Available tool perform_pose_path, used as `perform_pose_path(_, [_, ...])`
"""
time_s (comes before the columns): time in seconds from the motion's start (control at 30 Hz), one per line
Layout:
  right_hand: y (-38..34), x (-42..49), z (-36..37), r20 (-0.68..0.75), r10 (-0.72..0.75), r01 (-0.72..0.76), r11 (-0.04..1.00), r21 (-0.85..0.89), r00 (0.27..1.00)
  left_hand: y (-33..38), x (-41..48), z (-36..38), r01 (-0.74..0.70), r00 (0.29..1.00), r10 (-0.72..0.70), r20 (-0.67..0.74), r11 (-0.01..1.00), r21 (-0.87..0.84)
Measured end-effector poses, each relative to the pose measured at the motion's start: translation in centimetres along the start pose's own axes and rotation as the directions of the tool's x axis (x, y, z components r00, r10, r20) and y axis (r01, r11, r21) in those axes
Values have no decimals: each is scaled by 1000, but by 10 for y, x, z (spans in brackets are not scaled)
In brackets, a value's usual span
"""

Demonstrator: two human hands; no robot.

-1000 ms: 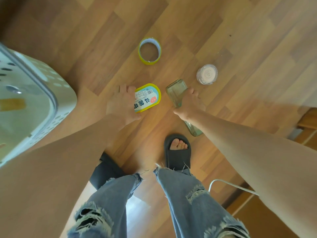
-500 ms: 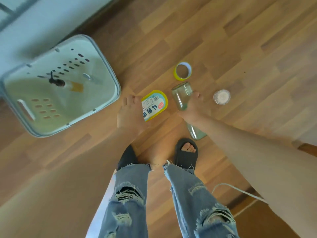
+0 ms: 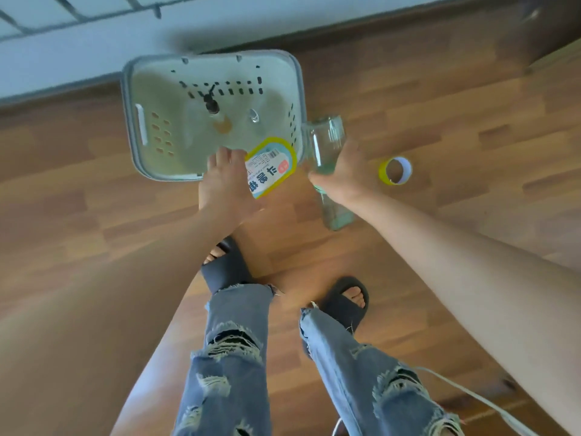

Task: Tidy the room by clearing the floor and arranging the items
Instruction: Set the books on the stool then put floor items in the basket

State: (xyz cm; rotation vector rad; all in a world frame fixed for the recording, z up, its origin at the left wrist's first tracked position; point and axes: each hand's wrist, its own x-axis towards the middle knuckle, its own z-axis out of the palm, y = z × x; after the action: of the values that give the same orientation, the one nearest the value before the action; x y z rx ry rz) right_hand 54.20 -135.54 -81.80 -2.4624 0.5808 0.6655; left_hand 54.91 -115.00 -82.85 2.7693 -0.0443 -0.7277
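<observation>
My left hand (image 3: 224, 187) grips a yellow-rimmed oval container with a blue and white label (image 3: 272, 166), held over the near right corner of the pale plastic basket (image 3: 295, 77). My right hand (image 3: 344, 173) is closed around a clear greenish glass bottle (image 3: 327, 143), its mouth end beside the basket's right rim. Inside the basket lie a small dark-capped bottle (image 3: 213, 108) and a small clear object (image 3: 254, 116). A yellow tape roll (image 3: 395, 171) lies on the wooden floor just right of my right hand.
The basket stands against a white wall base (image 3: 94, 55) at the top. My feet in dark slippers (image 3: 345, 298) stand below the hands. A thin white cable (image 3: 471, 394) runs across the floor at the lower right. Dark furniture (image 3: 550, 23) fills the top right corner.
Both hands have lifted the oval container and the glass bottle off the floor and carried them left to the basket. The view has swung toward the basket; the small round lid has left the frame.
</observation>
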Motion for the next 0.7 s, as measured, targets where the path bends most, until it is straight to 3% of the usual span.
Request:
perform_pose_path(0.27, [-85, 42, 15, -58, -160, 169, 955, 243, 985, -65, 16, -20, 263, 956, -278, -92, 954, -144])
perform_pose_path(0.47, [-119, 71, 34, -144, -231, 272, 850, 451, 962, -97, 42, -16, 354, 922, -377, -85, 912, -205])
perform_pose_path(0.6, [-120, 86, 50, -127, -285, 311, 821, 478, 950, -108, 73, -12, 415, 890, -448, -83, 872, -260])
perform_pose_path(0.7, [-112, 97, 64, -47, -346, 331, 836, 437, 937, -111, 100, -5, 447, 883, -466, -54, 870, -208])
